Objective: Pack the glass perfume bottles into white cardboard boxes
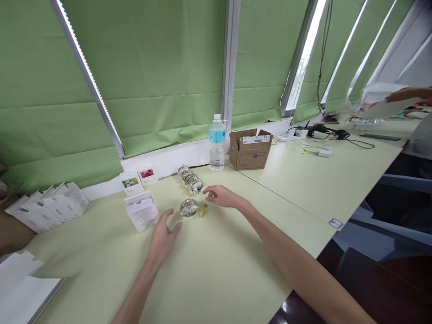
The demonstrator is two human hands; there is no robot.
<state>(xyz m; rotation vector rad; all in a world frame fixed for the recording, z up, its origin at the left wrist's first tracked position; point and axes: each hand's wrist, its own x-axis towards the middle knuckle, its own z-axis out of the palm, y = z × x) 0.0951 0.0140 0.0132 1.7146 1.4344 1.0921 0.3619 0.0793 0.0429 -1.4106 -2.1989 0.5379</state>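
Left grip [164, 235] gapes beside a glass bottle [189, 208]; I cannot tell whether right grip [221, 196] pinches anything.

Gold cap [201, 213], white box [142, 215], green blinds [162, 58]

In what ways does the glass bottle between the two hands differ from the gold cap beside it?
The glass bottle is mostly see-through, while the gold cap is a shiny yellow. The glass bottle is wide and rounded; the gold cap is much smaller and narrower. The glass bottle sits on the left in the picture, the gold cap just right of it. Both rest on the table.
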